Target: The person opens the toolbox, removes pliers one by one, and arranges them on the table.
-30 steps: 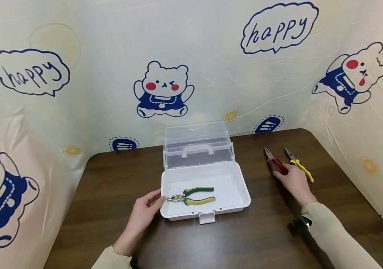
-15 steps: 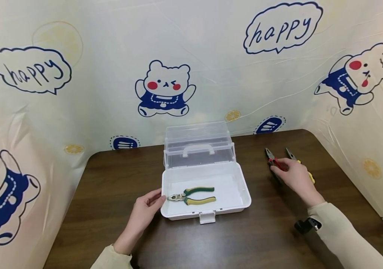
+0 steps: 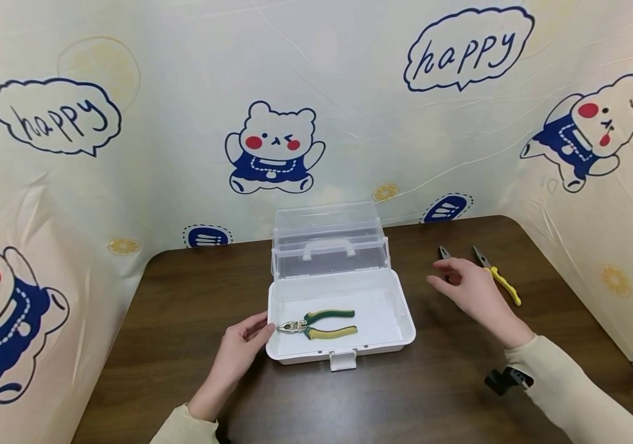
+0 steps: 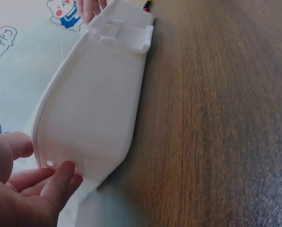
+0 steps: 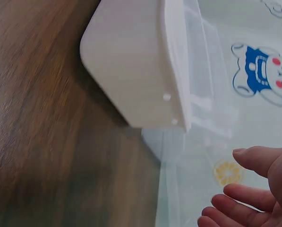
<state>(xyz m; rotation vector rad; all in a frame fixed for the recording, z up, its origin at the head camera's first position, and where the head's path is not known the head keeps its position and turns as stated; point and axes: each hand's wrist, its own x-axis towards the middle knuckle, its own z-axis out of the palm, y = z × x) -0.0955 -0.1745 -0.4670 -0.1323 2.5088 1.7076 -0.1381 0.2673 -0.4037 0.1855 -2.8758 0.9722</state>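
A white toolbox (image 3: pixel 391 308) stands on the table, its clear lid (image 3: pixel 322 216) raised at the back. Inside lie combination pliers (image 3: pixel 327 325) with green and yellow handles, head toward the left wall. My left hand (image 3: pixel 241 345) holds the toolbox at its left end, thumb and fingers against the rim and outer wall. To the right of the box my right hand (image 3: pixel 463 287) hovers with thumb and fingers spread apart, nothing between them. It covers most of the red-handled pliers (image 3: pixel 443 251); their tip shows beyond it. Yellow-handled long-nose pliers (image 3: pixel 502 283) lie just to its right.
The dark wooden table (image 3: pixel 183 320) has rounded far corners. A printed cloth (image 3: pixel 172 154) with bears and lettering hangs behind it and at both sides. The toolbox's front latch (image 3: pixel 342 361) hangs down toward the near edge.
My right hand has let go of the red-handled pliers, risen slightly and moved left, its fingers parting. More of the yellow handle shows than half a second ago. The left hand stays put.
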